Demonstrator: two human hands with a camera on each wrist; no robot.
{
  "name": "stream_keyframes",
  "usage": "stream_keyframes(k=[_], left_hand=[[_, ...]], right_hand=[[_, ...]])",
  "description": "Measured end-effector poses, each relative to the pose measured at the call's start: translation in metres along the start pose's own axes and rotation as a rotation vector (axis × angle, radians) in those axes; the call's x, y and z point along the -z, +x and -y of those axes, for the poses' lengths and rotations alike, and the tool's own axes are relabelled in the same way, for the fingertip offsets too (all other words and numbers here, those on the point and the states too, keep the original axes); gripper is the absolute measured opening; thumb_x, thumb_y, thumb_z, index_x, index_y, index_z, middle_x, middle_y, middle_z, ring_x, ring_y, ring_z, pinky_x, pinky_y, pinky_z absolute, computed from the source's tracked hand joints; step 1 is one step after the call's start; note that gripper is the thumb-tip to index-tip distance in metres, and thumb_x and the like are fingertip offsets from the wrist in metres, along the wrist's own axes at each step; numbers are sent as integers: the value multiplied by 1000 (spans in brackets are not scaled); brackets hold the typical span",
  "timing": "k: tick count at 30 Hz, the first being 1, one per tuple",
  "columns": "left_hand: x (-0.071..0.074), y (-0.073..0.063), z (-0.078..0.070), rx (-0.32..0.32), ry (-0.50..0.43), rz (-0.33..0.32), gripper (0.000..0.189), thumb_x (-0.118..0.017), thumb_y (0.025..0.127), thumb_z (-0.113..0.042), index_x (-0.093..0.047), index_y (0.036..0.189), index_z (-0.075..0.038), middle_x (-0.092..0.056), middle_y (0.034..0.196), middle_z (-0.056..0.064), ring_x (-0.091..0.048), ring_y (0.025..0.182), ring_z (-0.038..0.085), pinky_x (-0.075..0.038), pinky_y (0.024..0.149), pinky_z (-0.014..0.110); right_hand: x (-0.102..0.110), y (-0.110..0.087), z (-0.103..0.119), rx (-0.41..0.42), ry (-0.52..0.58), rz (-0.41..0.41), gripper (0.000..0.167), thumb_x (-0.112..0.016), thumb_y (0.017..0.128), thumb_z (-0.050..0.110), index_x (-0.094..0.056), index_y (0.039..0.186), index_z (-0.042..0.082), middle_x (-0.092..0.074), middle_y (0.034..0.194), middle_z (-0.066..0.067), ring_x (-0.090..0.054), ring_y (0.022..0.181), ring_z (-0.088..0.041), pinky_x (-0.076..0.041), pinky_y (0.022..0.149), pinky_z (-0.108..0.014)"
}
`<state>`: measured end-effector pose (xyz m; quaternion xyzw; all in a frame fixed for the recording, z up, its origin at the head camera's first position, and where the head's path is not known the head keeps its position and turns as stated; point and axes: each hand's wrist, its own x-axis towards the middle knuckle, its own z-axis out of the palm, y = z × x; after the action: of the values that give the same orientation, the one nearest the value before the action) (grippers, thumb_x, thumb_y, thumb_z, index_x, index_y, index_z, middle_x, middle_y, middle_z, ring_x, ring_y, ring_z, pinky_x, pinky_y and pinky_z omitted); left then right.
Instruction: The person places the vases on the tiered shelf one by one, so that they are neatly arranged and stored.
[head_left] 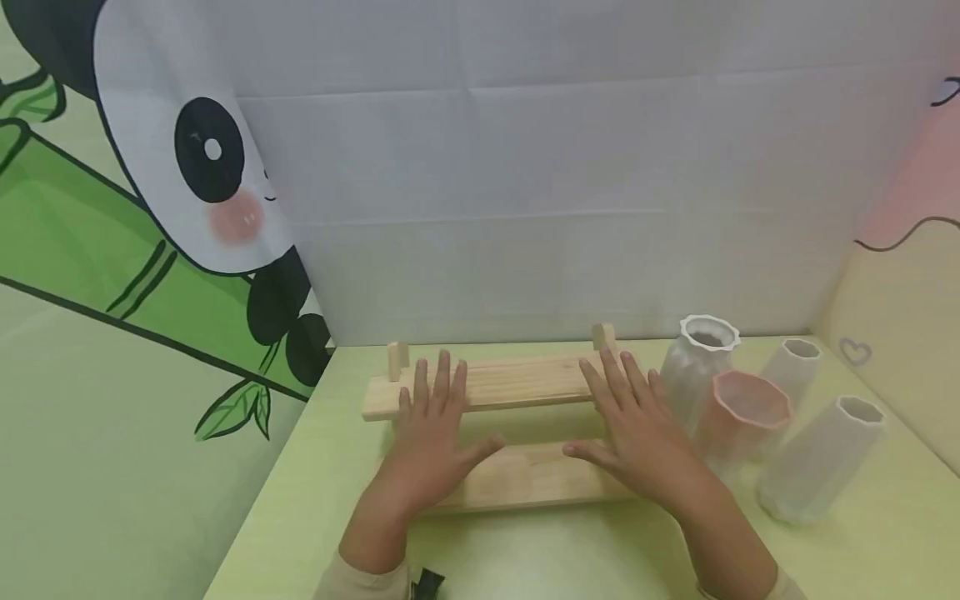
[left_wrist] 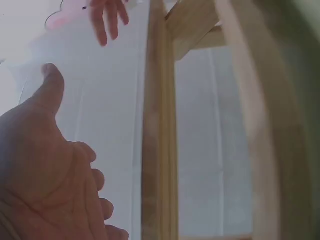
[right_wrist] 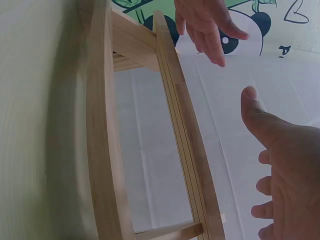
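A two-tier wooden shelf stands on the table, with its upper board (head_left: pixel 525 383) behind and above its lower board (head_left: pixel 540 487). Over its left part, my left hand (head_left: pixel 431 454) is spread palm down with straight fingers and the thumb out. My right hand (head_left: pixel 648 442) is spread the same way over the right part, its thumb pointing inward. Both wrist views show the palms apart from the wooden frame (right_wrist: pixel 100 135), with nothing held. Whether any fingertip touches the upper board cannot be told.
Right of the shelf stand a white vase with a scalloped rim (head_left: pixel 690 362), a pink faceted vase (head_left: pixel 746 404), a small white vase (head_left: pixel 793 364) and a larger white faceted vase (head_left: pixel 821 462). A white cloth wall (head_left: pixel 525 167) rises behind the yellow-green table (head_left: pixel 300 517).
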<state>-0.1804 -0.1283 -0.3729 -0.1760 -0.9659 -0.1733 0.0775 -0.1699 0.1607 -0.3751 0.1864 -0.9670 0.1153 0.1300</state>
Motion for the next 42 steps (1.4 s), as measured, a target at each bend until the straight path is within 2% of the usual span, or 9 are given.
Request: stream_keyframes(k=[8,15,21,29,31,34,36,38,42], left_hand=[[42,-15,56,164,-532,-46,103,-64,92,-45,23,148,-47,27,158,-17,15,150,31,-6,111,74],[23,-22,108,358,-843,98,101,-62,96,-36,20,154,-28,18,164,2,5,152,36,-16,116,63],[-17,-29,132,442,-958,221,90,-64,95,-33,-4,159,-9,-6,165,16,-23,146,43,-43,102,59],[-36,-35,131,439,-993,294,94,-77,83,-25,-20,158,-20,-28,160,10,-42,137,37,-49,97,44],[-37,-36,131,419,-995,323,92,-78,82,-22,-24,157,-21,-38,154,12,-51,129,32,-48,96,38],[-37,-37,132,368,-1002,368,92,-78,82,-18,-24,157,-17,-49,145,17,-60,118,26,-47,93,31],[-36,-38,132,341,-1012,393,94,-78,82,-16,-22,157,-14,-53,140,22,-62,115,25,-48,92,30],[-35,-39,132,328,-1000,401,96,-79,81,-16,-20,157,-12,-51,141,23,-62,114,25,-48,91,29],[-28,-43,137,335,-965,399,97,-79,81,-16,-20,157,-12,-50,142,25,-61,115,25,-48,90,28]], right_hand=[[10,2,0,39,7,-93,112,-59,80,74,4,159,24,17,165,-1,9,152,-30,-9,118,-61],[25,2,-5,21,58,-110,117,-63,78,72,8,158,24,18,164,-1,14,151,-29,-6,120,-57],[39,3,-8,3,163,-112,117,-65,73,75,4,158,32,12,165,5,7,153,-27,-18,117,-60],[81,-12,-22,40,290,-332,119,-88,61,50,-24,157,21,-33,158,-7,-36,140,-34,-36,103,-59],[92,-20,-30,13,282,-385,93,-88,60,50,-53,134,5,-46,147,-11,-41,135,-35,-37,101,-54],[104,-32,-45,-100,353,-466,80,-91,62,36,-58,129,6,-52,138,-10,-46,129,-22,-35,104,-36],[107,-40,-56,-156,447,-492,73,-90,67,20,-56,131,11,-47,143,-7,-36,138,-12,-22,117,-29],[107,-46,-64,-212,559,-529,107,-89,66,4,-31,154,23,-36,152,-3,-33,138,-4,-15,117,-20],[91,-57,-80,-277,632,-466,109,-84,73,4,-18,157,28,-22,160,-3,-19,149,-16,-10,123,-33]])
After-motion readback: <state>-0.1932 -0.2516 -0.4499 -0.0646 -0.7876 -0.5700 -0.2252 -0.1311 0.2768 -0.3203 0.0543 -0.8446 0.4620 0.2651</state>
